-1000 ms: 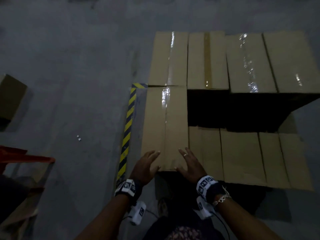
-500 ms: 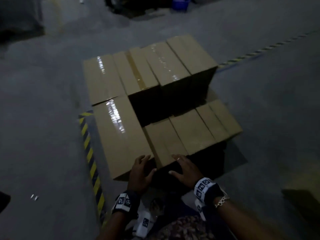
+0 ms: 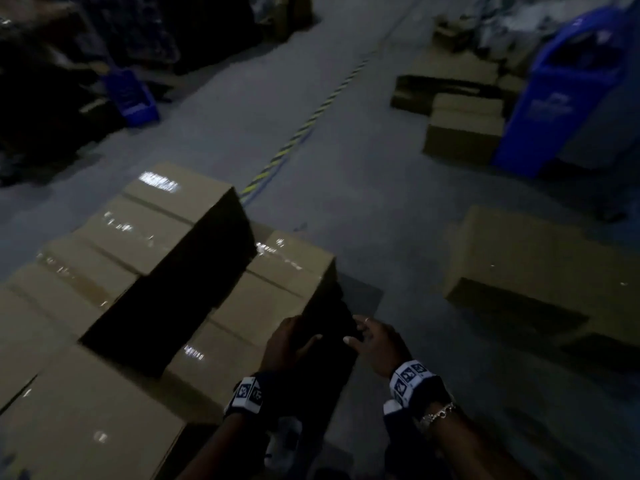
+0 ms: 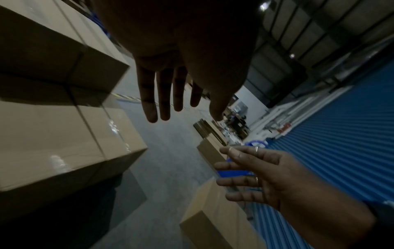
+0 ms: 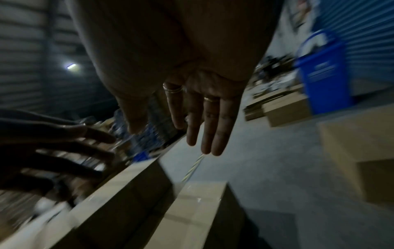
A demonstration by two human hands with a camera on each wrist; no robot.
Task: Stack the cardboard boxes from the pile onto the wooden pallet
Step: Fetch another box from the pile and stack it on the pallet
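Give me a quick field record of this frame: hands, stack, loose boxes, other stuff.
left hand: open, holds nothing, by the stack's near edge
right hand: open, holds nothing, rings on the fingers
stacked boxes: two levels, taped tops
loose box: on the floor, right of the stack
far boxes: beside the blue bin
floor tape: yellow-black stripe running away from the stack
pallet: not visible

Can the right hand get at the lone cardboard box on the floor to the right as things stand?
Probably yes: the right hand is open and holds nothing, and only bare grey concrete floor lies between it and that brown cardboard box. A step closer looks necessary.
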